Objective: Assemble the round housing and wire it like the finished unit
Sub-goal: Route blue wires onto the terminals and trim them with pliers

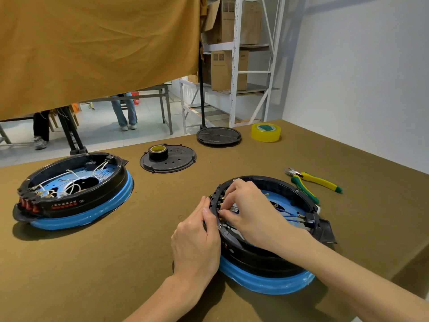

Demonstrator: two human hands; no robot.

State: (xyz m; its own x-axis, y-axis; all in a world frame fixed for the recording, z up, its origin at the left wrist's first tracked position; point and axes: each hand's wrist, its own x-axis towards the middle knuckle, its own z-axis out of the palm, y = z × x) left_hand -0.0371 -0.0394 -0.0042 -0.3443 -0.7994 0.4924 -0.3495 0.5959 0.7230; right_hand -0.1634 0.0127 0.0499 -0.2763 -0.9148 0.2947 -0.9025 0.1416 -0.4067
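Bare left hand (197, 240) curled against the outer left wall of the round housing (267, 252), right hand (246, 205) inside its rim pinching at brass terminals (221, 204), blue wires (286, 216) beyond, finished unit (72, 191) well apart leftward, cutters (311, 182) near the right table edge (348, 147).
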